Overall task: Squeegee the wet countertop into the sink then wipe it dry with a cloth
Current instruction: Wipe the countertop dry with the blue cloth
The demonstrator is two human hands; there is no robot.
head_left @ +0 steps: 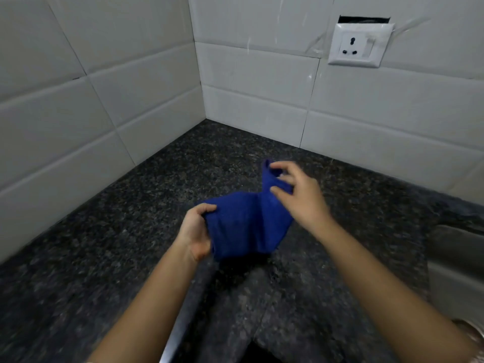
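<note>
**Blue cloth held over worktop**

Item: blue cloth (246, 226), lifted above the dark speckled worktop (104, 244), left of the sink (453, 271).
Left hand (195, 231): fingers curled round the cloth's left edge.
Right hand (296, 195): thumb and fingertips pinching its raised upper corner.
Wall socket (360, 44): beyond the sink, on white tiles.

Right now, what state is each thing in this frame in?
blue cloth, bunched, held off the counter between both hands.
left hand, grips the cloth's near left edge.
right hand, pinches the cloth's raised far corner.
countertop, dark stone; wet or dry cannot be told.
sink, only a part shows at the right; contents hidden.
wall socket, nothing plugged in.
</note>
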